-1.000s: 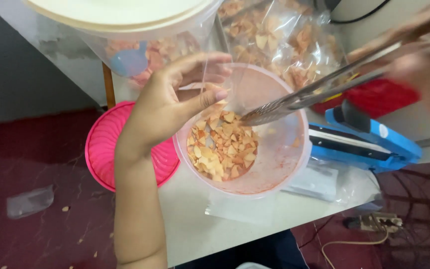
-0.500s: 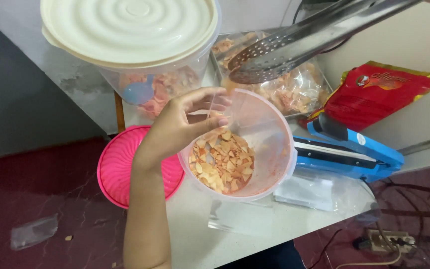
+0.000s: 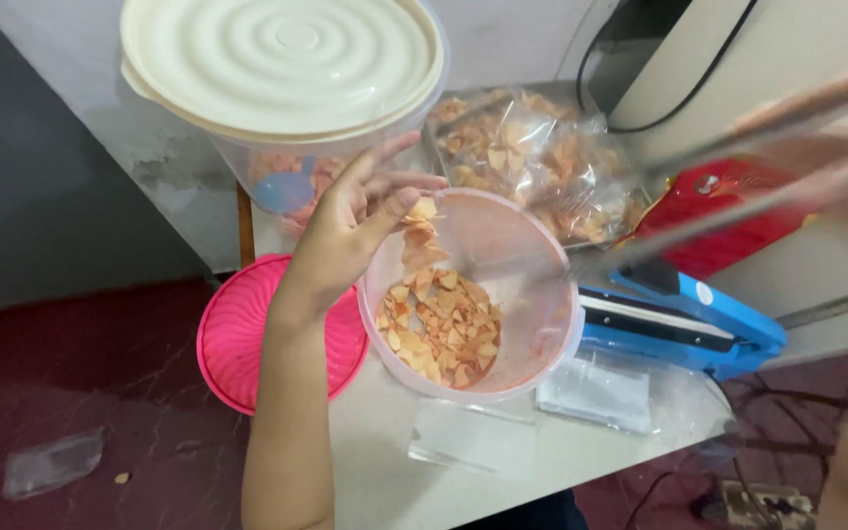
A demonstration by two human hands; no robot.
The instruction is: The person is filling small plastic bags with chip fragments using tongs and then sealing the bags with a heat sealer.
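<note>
The left hand holds the near rim of a clear round tub. Its thumb presses the rim and the other fingers are spread apart above it. The tub has a pinkish tint and stands tipped a little near the front edge of the counter. Orange and cream chips lie in a heap at its bottom, and a few chips sit right by the thumb.

The right hand is a blur at the right side. It is closed around long metal tongs, and the tongs' tip points down into the tub. I cannot tell if the tongs are pinching any chips, because the picture is too smeared there.

To do this step well, the left hand should keep the tub steady and tipped toward the tongs, so the chips slide into one heap. The tongs should go in slowly and squeeze softly, because chips like these look thin and may snap. The tub sits close to the front edge, so a hard push could knock it off.

Behind the tub is a big clear container with a cream lid. Clear bags of chips lie toward the back of the counter. A red packet and a blue sealing machine sit on the right side. A flat empty clear bag lies by the front edge. A pink stool stands below, on the left.
</note>
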